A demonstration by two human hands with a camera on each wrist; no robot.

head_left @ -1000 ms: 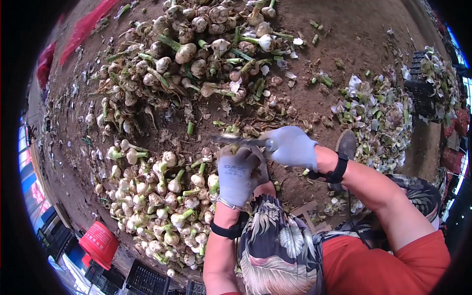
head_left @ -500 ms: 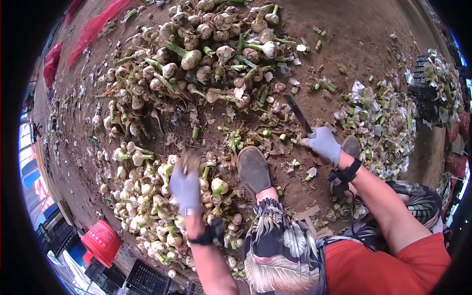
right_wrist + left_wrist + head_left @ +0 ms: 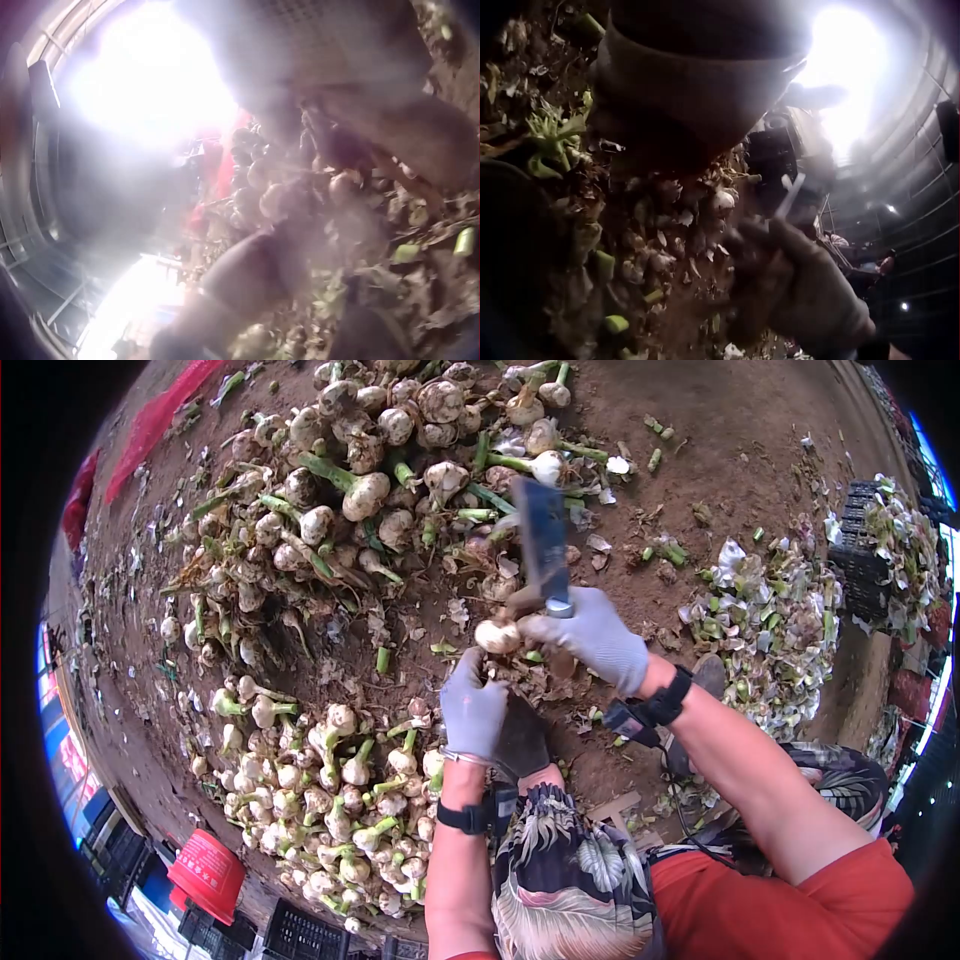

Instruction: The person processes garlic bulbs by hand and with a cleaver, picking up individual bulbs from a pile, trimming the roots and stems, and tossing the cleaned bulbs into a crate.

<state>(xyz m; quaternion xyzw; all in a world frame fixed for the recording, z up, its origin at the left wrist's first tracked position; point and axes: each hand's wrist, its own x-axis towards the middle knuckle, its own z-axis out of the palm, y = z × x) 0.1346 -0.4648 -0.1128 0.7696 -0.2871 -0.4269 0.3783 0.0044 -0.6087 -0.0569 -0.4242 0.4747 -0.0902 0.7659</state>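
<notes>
In the head view, my gloved right hand [image 3: 595,640] grips a knife [image 3: 545,540], its broad blade pointing up and blurred. A pale garlic bulb [image 3: 497,637] lies at that hand's fingertips, with a brownish stem beside the knife handle. My gloved left hand [image 3: 473,705] is just below the bulb, finger and thumb apart; its fingertip is close to the bulb's lower edge, and contact is hard to tell. The left wrist view shows the right hand [image 3: 810,281] blurred. In the right wrist view, the left hand [image 3: 247,277] is hazy.
A heap of soiled garlic [image 3: 365,495] spreads at the upper left, trimmed bulbs [image 3: 340,800] at the lower left. Peelings [image 3: 765,620] lie right, near a filled black crate [image 3: 858,550]. A red bucket [image 3: 207,870] stands lower left; a shoe [image 3: 522,735] is under the hands.
My left hand has moved from above the trimmed bulbs up and right. The right hand has come up and left with the knife, blade now more upright, and a bulb is between the hands.
</notes>
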